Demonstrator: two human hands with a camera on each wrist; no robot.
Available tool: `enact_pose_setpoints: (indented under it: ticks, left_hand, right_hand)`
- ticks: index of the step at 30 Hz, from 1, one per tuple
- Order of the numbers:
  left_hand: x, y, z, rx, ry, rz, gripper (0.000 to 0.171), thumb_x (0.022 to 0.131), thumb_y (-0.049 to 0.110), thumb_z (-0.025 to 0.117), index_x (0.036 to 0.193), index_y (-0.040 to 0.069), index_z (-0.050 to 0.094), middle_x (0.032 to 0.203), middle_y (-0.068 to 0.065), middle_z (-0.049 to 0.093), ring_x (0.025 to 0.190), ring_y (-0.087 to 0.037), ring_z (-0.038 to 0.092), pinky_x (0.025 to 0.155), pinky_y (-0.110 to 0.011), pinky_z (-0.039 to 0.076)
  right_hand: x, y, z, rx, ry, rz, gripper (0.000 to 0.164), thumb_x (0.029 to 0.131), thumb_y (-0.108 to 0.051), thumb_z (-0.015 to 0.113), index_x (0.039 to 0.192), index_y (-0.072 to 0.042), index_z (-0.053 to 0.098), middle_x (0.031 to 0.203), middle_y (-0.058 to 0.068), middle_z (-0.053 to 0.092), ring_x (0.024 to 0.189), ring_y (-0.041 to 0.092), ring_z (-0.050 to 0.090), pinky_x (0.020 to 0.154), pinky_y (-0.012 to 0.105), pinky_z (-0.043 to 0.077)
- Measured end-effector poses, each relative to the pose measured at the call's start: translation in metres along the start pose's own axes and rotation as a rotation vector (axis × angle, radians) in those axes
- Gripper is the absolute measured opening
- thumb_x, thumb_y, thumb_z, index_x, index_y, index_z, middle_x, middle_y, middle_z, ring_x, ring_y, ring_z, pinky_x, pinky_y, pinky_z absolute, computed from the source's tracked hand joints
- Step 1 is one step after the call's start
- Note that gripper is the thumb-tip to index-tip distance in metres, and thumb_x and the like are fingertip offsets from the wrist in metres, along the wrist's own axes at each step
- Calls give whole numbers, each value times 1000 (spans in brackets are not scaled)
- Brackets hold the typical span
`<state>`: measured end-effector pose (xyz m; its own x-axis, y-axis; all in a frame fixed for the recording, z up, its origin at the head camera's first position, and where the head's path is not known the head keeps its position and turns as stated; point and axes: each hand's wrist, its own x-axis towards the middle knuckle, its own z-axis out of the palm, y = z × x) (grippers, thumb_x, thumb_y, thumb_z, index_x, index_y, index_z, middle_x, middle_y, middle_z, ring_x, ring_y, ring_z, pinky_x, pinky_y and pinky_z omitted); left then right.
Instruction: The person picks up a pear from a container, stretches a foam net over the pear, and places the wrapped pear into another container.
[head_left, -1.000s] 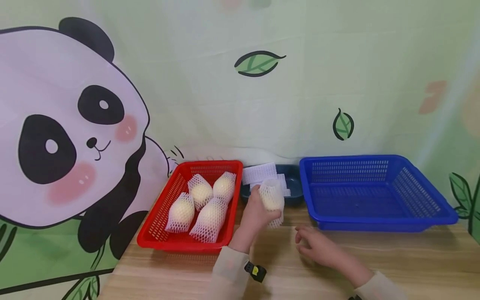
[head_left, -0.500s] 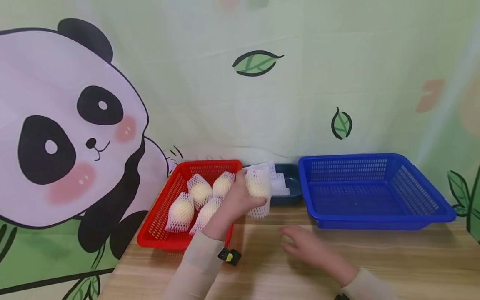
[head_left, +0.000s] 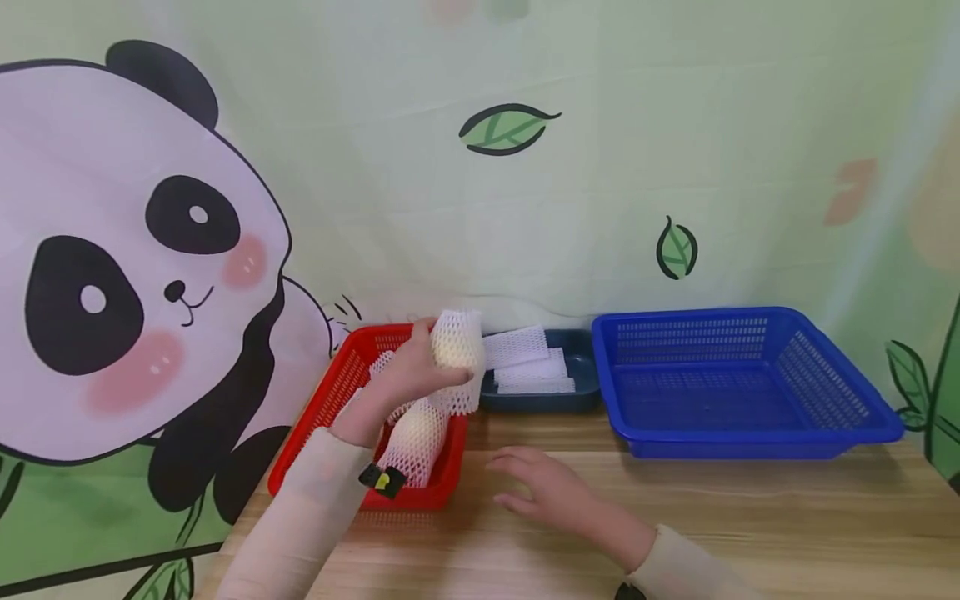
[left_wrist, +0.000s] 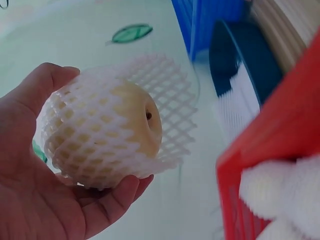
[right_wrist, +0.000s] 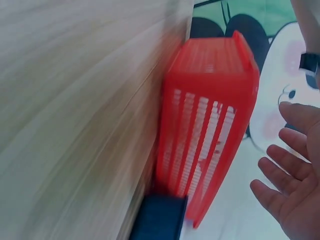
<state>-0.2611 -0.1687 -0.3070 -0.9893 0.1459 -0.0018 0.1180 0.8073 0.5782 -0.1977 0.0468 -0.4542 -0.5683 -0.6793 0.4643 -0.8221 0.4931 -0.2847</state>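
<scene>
My left hand (head_left: 408, 371) holds a pale yellow pear (head_left: 456, 346) in a white foam net above the right side of the red basket (head_left: 442, 498). In the left wrist view, thumb and fingers curl round the netted pear (left_wrist: 100, 135); its dimpled end with a dark stem spot shows through the open end of the net. Other netted pears, such as the near one (head_left: 416, 437), lie in the basket, partly hidden by my left hand and forearm. My right hand (head_left: 547, 487) hovers over the table with relaxed, spread fingers, right of the basket, holding nothing.
A dark teal bin (head_left: 585, 367) with flat white foam nets (head_left: 517, 346) stands between the red basket and a blue basket (head_left: 705, 408) at the right. The wooden table (head_left: 735, 517) meets a panda-printed cloth (head_left: 390, 167) behind them.
My left hand has carried the netted pear leftward, from in front of the teal bin to over the red basket. My right hand has followed to the left, staying free.
</scene>
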Motion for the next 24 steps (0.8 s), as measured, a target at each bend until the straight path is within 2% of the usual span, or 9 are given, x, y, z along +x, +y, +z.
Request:
enact_pose_setpoints:
  ticks: [7, 12, 18, 24]
  left_hand:
    - [10, -26, -31, -15, -25, -56, 100, 84, 30, 80, 156, 3, 16, 139, -24, 53, 117, -37, 60, 99, -51, 59]
    - [20, -44, -46, -11, -26, -63, 96, 90, 34, 73, 155, -5, 14, 138, -30, 51, 117, -40, 61, 99, -52, 58]
    - [29, -64, -55, -8, -27, -93, 93, 90, 31, 73, 153, -8, 15, 139, -34, 47, 121, -43, 58, 103, -55, 55]
    - [37, -77, -55, -5, -65, -149, 89, 90, 31, 74, 150, -7, 19, 142, -33, 44, 126, -44, 54, 107, -57, 52]
  right_hand:
    - [20, -16, 12, -41, -2, -85, 38, 92, -28, 76, 124, -9, 70, 130, 8, 70, 120, 23, 67, 104, 34, 55]
    - [30, -21, 23, -109, 56, -163, 43, 87, -33, 80, 122, -11, 71, 127, 7, 71, 118, 20, 67, 103, 30, 56]
    - [36, -22, 35, -133, 59, -221, 40, 87, -31, 80, 120, -12, 72, 125, 6, 72, 117, 20, 67, 103, 30, 56]
    - [38, -23, 40, -120, 20, -226, 34, 90, -26, 78, 120, -12, 72, 122, 6, 73, 114, 19, 68, 103, 29, 56]
